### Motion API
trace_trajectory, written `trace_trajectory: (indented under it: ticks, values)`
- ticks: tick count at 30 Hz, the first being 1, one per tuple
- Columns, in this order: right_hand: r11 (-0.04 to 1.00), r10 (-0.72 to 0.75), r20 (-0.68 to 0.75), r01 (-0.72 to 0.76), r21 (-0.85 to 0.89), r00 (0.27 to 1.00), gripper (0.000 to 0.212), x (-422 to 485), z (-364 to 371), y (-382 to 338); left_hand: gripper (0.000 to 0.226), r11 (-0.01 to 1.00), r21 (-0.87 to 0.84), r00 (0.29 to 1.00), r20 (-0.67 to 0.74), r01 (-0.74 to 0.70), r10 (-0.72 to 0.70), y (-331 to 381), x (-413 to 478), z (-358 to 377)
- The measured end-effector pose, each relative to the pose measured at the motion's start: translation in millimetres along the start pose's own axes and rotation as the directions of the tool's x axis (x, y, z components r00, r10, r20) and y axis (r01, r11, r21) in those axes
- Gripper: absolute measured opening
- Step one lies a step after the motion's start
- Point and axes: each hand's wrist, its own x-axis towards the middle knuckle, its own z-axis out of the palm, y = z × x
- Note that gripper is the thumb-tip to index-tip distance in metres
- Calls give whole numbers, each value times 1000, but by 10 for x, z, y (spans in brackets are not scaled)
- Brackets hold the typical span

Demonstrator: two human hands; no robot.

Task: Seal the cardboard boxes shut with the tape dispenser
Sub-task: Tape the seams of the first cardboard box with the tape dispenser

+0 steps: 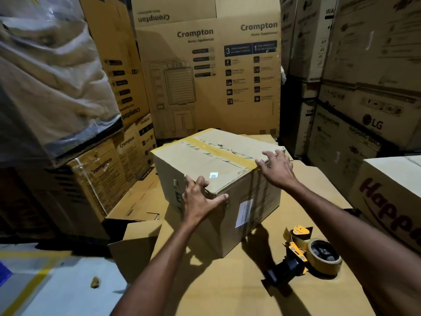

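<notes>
We had the cardboard box [218, 176] as our landmark, sitting on a spread of flattened cardboard sheets [227, 281] with one corner turned toward us. Its long axis ran from our near left to the far right. A strip of yellowish tape [224, 150] crossed its closed top along the seam between the flaps and continued down the side facing our right, where a white label [244, 212] was stuck. A small white sticker [213, 175] lay on the top near the closest corner.

Behind the box stood a tall Crompton carton [207, 71], with more Crompton cartons [95, 179] stacked to the box's left beneath a plastic-wrapped load [50, 71]. To the right of the box rose stacked LG cartons [355, 124], and nearer us on that side sat a carton with red lettering [391, 199].

Our left hand [199, 199] rested on the box's nearest corner, fingers spread and curled over the top edge. Our right hand [278, 166] reached to the top edge where the tape bent over, fingers spread, palm down; we could not tell whether it touched.

The tape dispenser [303, 254] lay on the sheets to the near right of the box, well apart from both hands, on its side. Its black handle pointed toward us and its yellow head toward the box, with the roll on the right.
</notes>
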Motion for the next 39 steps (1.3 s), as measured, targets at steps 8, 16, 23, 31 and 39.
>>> trace_trajectory:
  ticks: [8,16,23,31,39]
  values:
    - [985,154,-60,-158,-71,986,67,113,103,3,71,994,-98,982,175,-49,66,-602,119,-858]
    - [880,369,-45,-333,339,928,60,-46,92,37,76,957,-277,969,245,92,-22,-979,220,-1088]
    - [782,511,-164,-377,497,844,35,-458,71,29,56,984,-159,994,-61,77,-87,-765,242,-729]
    - [840,416,-296,-240,486,860,47,-835,142,183,69,966,176,982,1,188,-191,-389,532,-240]
    - [848,220,-247,-60,526,944,35,-1105,103,426,91,940,339,1000,21,-29,23,84,119,320]
